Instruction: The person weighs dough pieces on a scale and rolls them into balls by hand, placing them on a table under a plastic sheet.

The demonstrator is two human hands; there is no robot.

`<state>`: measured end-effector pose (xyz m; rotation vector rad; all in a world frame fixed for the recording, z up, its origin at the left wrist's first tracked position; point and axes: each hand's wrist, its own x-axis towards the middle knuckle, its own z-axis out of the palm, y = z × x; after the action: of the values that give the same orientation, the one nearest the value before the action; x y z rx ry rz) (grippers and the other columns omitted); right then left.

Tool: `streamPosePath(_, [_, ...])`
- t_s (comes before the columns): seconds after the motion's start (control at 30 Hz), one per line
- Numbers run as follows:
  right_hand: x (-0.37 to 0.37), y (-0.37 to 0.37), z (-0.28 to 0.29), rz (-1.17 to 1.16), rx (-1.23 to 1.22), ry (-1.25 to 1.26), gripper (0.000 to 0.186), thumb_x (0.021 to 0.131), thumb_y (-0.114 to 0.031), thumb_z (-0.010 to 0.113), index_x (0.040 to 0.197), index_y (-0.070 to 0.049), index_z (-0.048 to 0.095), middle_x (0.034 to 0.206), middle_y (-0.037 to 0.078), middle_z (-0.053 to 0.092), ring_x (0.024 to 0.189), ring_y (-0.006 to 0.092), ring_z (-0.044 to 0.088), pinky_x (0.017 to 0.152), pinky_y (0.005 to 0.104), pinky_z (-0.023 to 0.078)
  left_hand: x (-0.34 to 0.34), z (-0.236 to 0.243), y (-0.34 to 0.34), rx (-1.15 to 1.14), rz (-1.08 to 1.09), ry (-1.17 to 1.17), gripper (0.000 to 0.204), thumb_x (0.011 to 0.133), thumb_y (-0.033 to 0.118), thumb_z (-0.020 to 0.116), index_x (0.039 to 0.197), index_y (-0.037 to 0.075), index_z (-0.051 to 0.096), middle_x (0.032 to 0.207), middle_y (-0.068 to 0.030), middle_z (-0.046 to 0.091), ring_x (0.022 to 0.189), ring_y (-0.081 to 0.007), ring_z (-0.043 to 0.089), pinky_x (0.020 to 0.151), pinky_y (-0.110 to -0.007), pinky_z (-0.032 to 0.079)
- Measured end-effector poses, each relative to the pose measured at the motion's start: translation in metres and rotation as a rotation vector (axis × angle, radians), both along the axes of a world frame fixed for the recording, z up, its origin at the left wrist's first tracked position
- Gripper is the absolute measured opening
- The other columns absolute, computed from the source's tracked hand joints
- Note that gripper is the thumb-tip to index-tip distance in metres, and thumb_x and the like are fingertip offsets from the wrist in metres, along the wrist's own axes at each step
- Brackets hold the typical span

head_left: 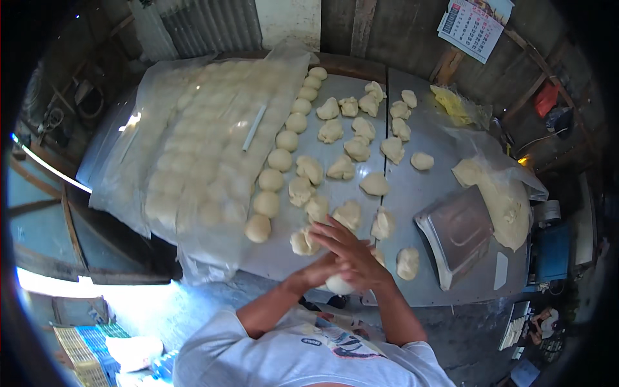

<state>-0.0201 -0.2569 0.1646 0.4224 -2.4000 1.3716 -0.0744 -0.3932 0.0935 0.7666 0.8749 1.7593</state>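
Note:
Between my two hands, low at the front edge of the metal table, is a pale dough ball, partly covered by my fingers. My left hand cups it from the left side and is largely hidden. Over it lies my right hand, its fingers stretched toward the upper left and its palm against the dough. Just beyond my fingertips rests a rough dough piece, with another dough piece farther up. A smooth dough ball ends the row at the left.
Clear plastic sheeting covers many rows of dough balls on the left. Uncut dough lies at the right, partly under plastic, beside a metal-topped scale. A white scraper-like piece sits near the table's right corner. A person is at the far lower right.

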Motion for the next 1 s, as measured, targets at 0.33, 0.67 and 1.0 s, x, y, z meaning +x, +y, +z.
streamPosePath(0.33, [-0.174, -0.020, -0.065, -0.201, -2.109, -0.612, 0.058, 0.100, -0.041, 0.044, 0.145, -0.005, 0.033, 0.142, 0.016, 0.047, 0.125, 0.0370, 0.053, 0.104, 0.0576, 0.043, -0.248, -0.005, -0.008, -0.207, 0.423, 0.231, 0.038, 0.102, 0.029, 0.040, 0.120, -0.001, 0.055, 0.132, -0.0168, 0.054, 0.126, -0.0284, 0.047, 0.108, -0.038, 0.033])
streamPosePath(0.67, [-0.518, 0.196, -0.002, -0.869, 0.089, 0.598, 0.058, 0.088, -0.007, 0.065, 0.142, -0.011, 0.045, 0.142, 0.023, 0.036, 0.126, 0.0375, 0.047, 0.100, 0.0419, 0.045, -0.369, -0.130, -0.136, -1.501, 0.914, 1.401, 0.049, 0.098, 0.031, 0.047, 0.136, 0.000, 0.044, 0.149, -0.0247, 0.035, 0.144, -0.0426, 0.023, 0.115, -0.061, 0.014])
streamPosePath(1.0, [-0.639, 0.277, -0.249, -1.042, 0.342, -0.262, 0.061, 0.086, -0.014, 0.061, 0.144, -0.006, 0.042, 0.148, 0.035, 0.026, 0.132, 0.0511, 0.037, 0.107, 0.0474, 0.040, -0.374, -0.154, -0.137, -1.588, 0.933, 1.384, 0.062, 0.102, 0.046, 0.024, 0.137, 0.001, 0.046, 0.146, -0.0238, 0.041, 0.140, -0.0414, 0.033, 0.115, -0.060, 0.014])
